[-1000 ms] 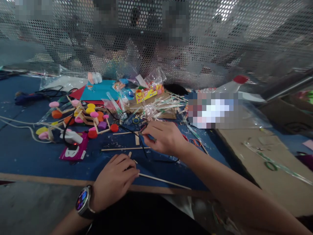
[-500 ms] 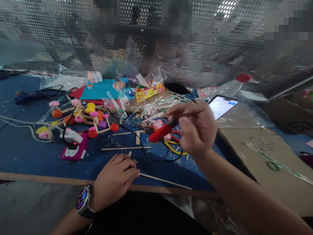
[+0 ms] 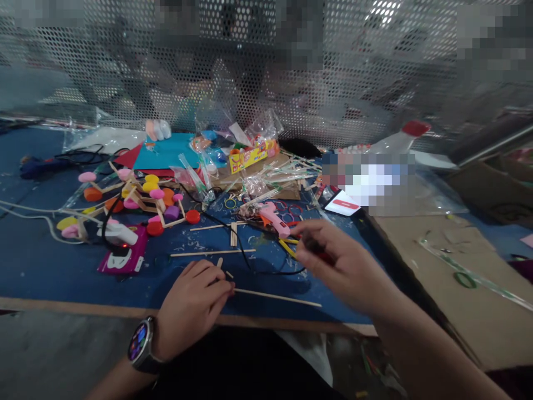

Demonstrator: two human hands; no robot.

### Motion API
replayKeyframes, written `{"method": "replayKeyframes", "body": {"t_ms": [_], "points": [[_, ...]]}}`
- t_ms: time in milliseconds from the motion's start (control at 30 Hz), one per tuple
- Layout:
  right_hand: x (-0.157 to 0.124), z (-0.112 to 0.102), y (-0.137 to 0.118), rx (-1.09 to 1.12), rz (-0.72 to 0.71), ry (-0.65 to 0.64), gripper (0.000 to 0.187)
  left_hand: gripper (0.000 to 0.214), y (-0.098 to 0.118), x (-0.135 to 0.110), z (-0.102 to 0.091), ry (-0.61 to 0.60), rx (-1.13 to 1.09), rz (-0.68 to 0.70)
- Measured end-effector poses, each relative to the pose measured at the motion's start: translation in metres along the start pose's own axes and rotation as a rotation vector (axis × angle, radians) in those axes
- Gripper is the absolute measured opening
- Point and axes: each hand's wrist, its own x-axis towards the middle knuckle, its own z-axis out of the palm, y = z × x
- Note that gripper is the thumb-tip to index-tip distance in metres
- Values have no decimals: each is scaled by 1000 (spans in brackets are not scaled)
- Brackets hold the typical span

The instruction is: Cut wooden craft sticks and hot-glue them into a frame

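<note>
My left hand [image 3: 197,297], with a watch on the wrist, rests near the table's front edge. Its fingers press together on one end of a thin wooden stick [image 3: 278,298], which runs off to the right. A short flat stick [image 3: 220,262] pokes out beside the fingers. Over the table to the right, my right hand [image 3: 337,261] is closed around a red-handled tool [image 3: 327,257] with a dark part; the fingers cover most of it, so its exact kind is unclear. Just beyond lie a pink glue gun [image 3: 272,218] and yellow handles [image 3: 287,248].
At left stands a stick model with coloured discs [image 3: 156,194], behind a purple power strip [image 3: 125,258]. A black cable [image 3: 266,273] crosses the middle. Sticks lie beyond my left hand. A phone [image 3: 343,204] and cardboard [image 3: 416,255] are at right; perforated metal [image 3: 250,66] rises behind.
My right hand has come down and slightly right, and the tool's red handle has swung mostly out of sight behind the fingers. The glue gun shows more fully. My left hand stays on the stick.
</note>
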Motion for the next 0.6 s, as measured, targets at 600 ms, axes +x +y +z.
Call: {"method": "replayKeyframes", "body": {"t_ms": [600], "points": [[-40,66,15,-596,-17,-170,16,10,-10,-1,-11,57,177,-176]]}}
